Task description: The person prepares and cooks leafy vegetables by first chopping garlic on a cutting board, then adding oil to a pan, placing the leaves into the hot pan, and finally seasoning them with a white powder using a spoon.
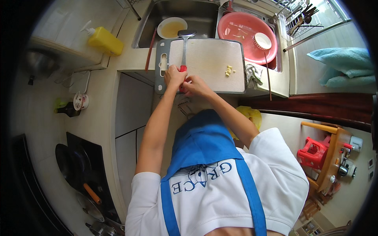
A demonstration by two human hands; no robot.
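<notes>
A metal kitchen turner or ladle (pixel 184 47) with a red handle lies over the left part of a grey-edged cutting board (pixel 206 59); its head reaches past the far edge. My left hand (pixel 174 76) is closed around the upper part of the red handle. Close beside it, my right hand (pixel 195 85) has its fingers at the lower part of the handle; how firmly they hold it is partly hidden. Small pale-yellow chopped pieces, perhaps garlic, (pixel 228 70) rest on the right side of the board.
Beyond the board, a bowl of yellowish liquid (pixel 172 28) sits in the steel sink (pixel 200 17). A pink basin (pixel 248 35) holds a small white bowl (pixel 262 41). Chopsticks (pixel 151 50) lie left, a cloth (pixel 253 76) right. A black wok (pixel 71 165) is at far left.
</notes>
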